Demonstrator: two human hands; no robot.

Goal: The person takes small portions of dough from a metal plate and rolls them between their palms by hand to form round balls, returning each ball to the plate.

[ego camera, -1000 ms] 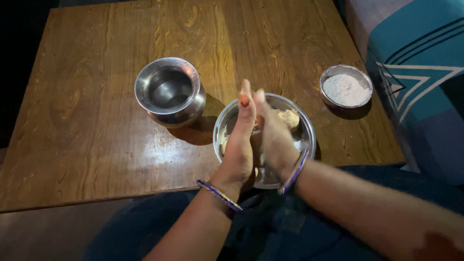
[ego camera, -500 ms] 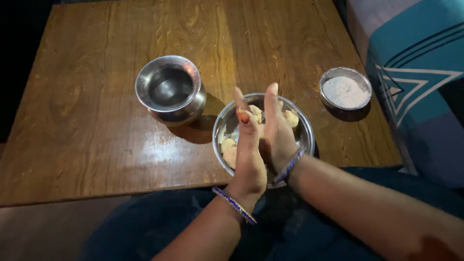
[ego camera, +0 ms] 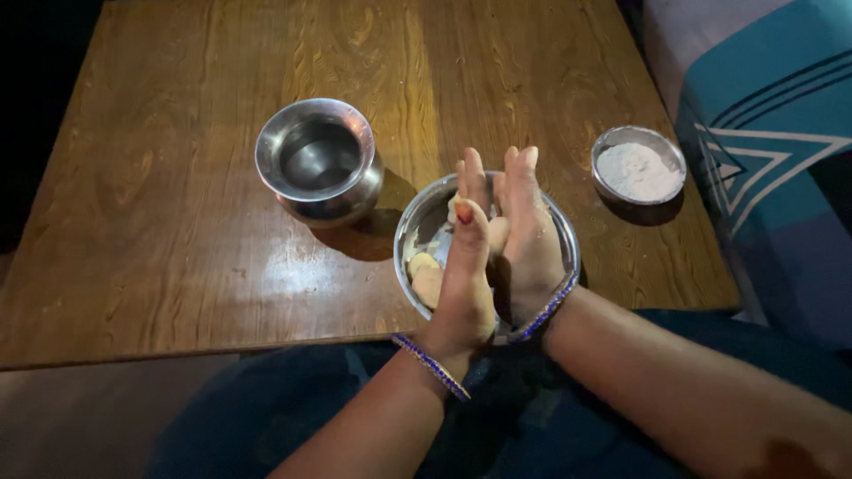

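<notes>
- Two hands are in view, raised palm to palm above a steel bowl point(ego camera: 417, 222) at the near table edge; both forearms enter from 5 and 6 o'clock.
- Left hand point(ego camera: 466, 284): edge-on to the camera, fingers straight and pressed together, thumb with a red-painted nail on top. A thin blue bangle point(ego camera: 432, 365) rings the wrist.
- Right hand point(ego camera: 531, 239): flat against the left, fingers closed side by side and extended. A second blue bangle point(ego camera: 543, 310) sits at this wrist.
- Long axis of the joined hands runs from 6 toward 12 o'clock, fingertips pointing away from the body.
- A pale edge of dough shows between the palms near the fingertips; its shape cannot be told, as the hands cover most of it.
- Dough pieces point(ego camera: 426, 277), pale and rounded, lie in the bowl's left half, at 9 o'clock of the hands, apart from them.
- Steel pot point(ego camera: 318, 160), round-bellied with a flared rim, stands upright at 10 o'clock of the bowl, near but not touching; mouth faces up.
- Small steel dish of white flour point(ego camera: 637, 167) sits at 2 o'clock of the bowl, well apart.
- Wooden table point(ego camera: 177, 231) carries all three vessels.
- No packages or labels visible; a teal cloth with white stripes point(ego camera: 772, 133) lies at 3 o'clock, off the table.
</notes>
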